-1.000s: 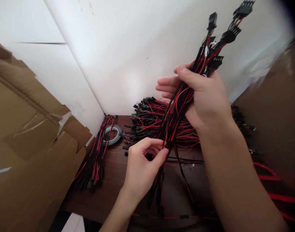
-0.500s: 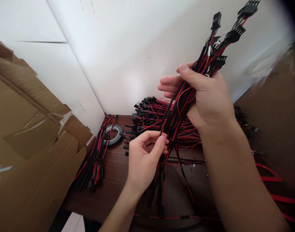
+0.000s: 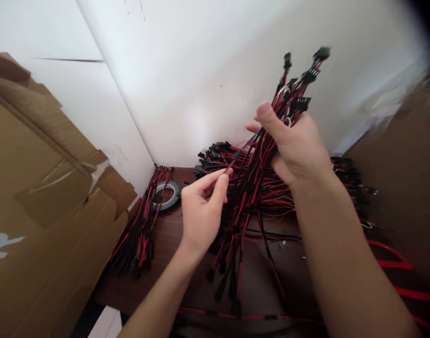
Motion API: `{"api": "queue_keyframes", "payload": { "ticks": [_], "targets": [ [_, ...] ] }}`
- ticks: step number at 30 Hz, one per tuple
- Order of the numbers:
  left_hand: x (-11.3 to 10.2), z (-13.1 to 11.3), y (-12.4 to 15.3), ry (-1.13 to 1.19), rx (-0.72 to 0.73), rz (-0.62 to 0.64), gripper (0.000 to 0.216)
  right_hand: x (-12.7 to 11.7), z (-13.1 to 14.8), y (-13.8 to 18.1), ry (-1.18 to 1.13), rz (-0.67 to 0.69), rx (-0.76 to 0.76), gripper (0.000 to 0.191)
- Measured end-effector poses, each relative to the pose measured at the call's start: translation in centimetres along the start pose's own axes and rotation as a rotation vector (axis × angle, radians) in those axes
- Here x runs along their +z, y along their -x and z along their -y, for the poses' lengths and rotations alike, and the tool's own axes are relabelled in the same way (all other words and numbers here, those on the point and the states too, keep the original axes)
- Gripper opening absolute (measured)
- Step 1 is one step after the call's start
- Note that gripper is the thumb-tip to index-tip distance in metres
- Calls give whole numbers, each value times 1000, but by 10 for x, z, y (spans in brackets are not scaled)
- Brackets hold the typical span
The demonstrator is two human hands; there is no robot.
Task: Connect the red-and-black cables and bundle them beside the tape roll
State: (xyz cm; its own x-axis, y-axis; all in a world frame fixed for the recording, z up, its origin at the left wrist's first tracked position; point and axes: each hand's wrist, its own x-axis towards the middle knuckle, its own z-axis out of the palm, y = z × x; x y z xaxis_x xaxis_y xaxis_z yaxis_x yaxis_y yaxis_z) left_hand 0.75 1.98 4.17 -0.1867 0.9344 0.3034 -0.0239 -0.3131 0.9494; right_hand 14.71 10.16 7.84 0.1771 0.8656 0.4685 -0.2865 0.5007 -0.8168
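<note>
My right hand [image 3: 294, 145] supports a bundle of red and black wire harnesses [image 3: 260, 164], its thumb across the upper part. Black plug connectors [image 3: 308, 77] stick out above the hand, and the sleeved ends hang toward the table. At the bundle's left side, my left hand [image 3: 204, 202] is closed in a pinch on a thin wire [image 3: 232, 163], drawn a little apart from the rest. The wire's far end runs into the bundle near the right hand. Behind both hands lies a large pile of similar harnesses [image 3: 215, 157].
A smaller harness bundle [image 3: 141, 230] lies on the brown table [image 3: 165, 267], beside a grey tape roll [image 3: 171, 206]. An open cardboard box [image 3: 60, 197] stands at left, another brown carton [image 3: 401, 155] at right. Red loops [image 3: 394, 263] lie near the right forearm. A white wall [image 3: 187, 70] rises behind.
My left hand has moved up and left, pulling a wire slightly away from the bundle. The bundle's connector end and my right hand's fingers have shifted lower and leftward.
</note>
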Motion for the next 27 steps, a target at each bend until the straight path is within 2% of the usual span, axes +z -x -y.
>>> {"api": "queue_keyframes", "payload": {
  "ticks": [3, 8, 13, 16, 19, 27],
  "targets": [
    [-1, -5, -22, 64, -25, 55, 14, -5, -7, -4, 6, 38, 71, 39],
    [-7, -16, -47, 177, -5, 58, 11, -12, -17, -7, 60, 57, 166, 41],
    [-16, -30, -61, 260, 75, 26, 10, -16, -29, -9, -17, -38, 278, 37],
    [-25, -40, -62, 268, 127, -2, 9, -17, -31, -9, -66, -43, 364, 35],
    [-34, -46, -56, 279, 159, -24, 9, -14, -30, -8, -117, -18, 368, 28],
    [-52, -36, -43, 376, 188, -25, 18, -11, -27, -6, -279, -18, 402, 32]
  ]
}}
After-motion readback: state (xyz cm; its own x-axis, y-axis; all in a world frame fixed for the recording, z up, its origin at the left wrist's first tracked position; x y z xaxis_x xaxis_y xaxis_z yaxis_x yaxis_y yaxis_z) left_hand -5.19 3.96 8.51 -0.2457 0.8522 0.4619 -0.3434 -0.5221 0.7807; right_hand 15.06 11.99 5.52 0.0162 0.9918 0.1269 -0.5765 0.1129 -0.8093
